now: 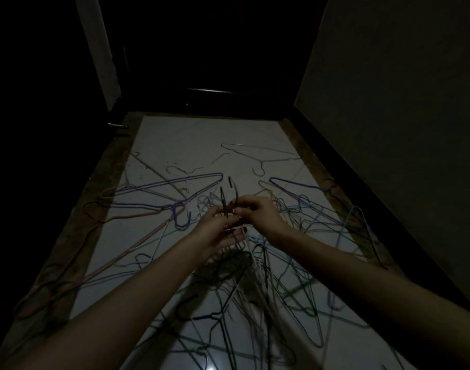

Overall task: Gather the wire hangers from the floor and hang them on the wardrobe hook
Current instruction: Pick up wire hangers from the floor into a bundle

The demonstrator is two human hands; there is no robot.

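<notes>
Several wire hangers lie tangled on the pale floor (175, 134) in dim light: purple ones (172, 182), a pink one (137, 214), green ones (303, 289) and a pale one (258, 156) farther off. My left hand (218, 228) grips a bunch of hangers (244, 268) by their necks, their dark hooks (228, 193) sticking up above the fingers while the bodies hang below. My right hand (258, 210) pinches the hooks of that bunch just right of the left hand. No wardrobe hook shows in the dark.
A dark door or wardrobe front (210, 62) closes the far end of the narrow floor. A plain wall (402, 116) with a dark skirting runs along the right. A small metal handle (117, 125) juts out at the left edge.
</notes>
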